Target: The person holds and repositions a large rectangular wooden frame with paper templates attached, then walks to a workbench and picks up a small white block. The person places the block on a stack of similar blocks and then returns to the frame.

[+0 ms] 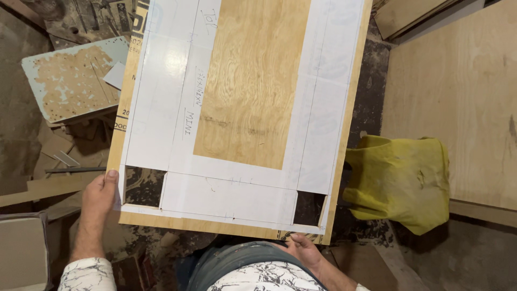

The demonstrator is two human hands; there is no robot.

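Both hands (99, 195) (304, 249) under plywood panel (253, 81)

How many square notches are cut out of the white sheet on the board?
2 in view: one notch at the near left corner by the left hand, one notch at the near right corner above the right hand. Far corners are out of frame.

One plywood panel (253, 81); one yellow cloth (401, 180); two hands (99, 196)
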